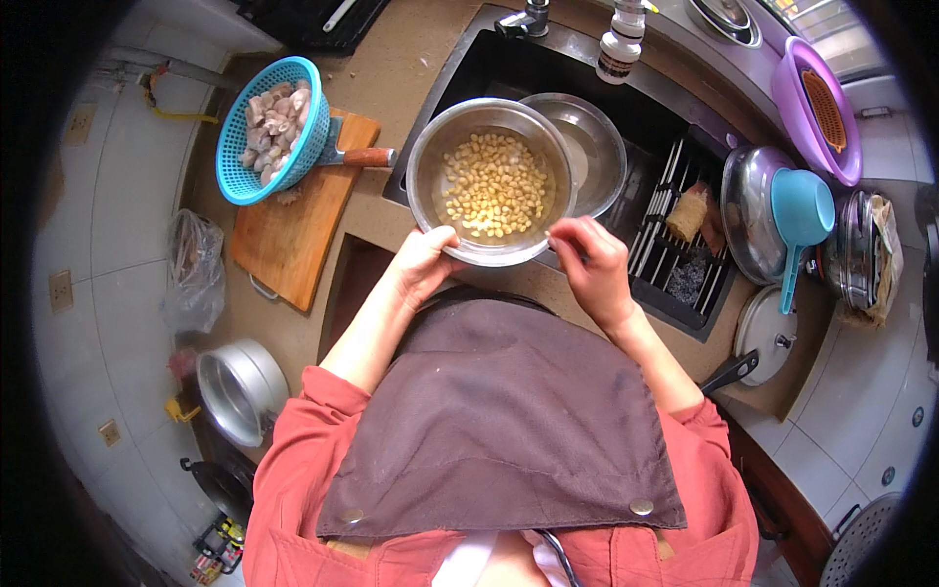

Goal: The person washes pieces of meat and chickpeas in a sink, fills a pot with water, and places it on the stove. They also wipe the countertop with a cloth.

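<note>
A steel bowl (490,253) holds many yellow beans (495,183) in water, before me at the sink's near edge. My left hand (427,263) grips its rim at the lower left, thumb on the inside. At the rim's lower right is my right hand (593,268), thumb and fingertips pinched together near the edge; a small pale thing seems to show at the tips, too small to name. Behind the bowl, partly covered by it, a second steel bowl (605,158) with liquid stands in the black sink (477,70).
On the left, a blue plastic colander (323,121) of raw meat pieces and a cleaver (367,157) rest at a wooden cutting board (293,242). Right of the bowls are a drying rack (649,220), a loofah sponge (687,215) and a blue ladle (802,209). A faucet (532,20) rises behind.
</note>
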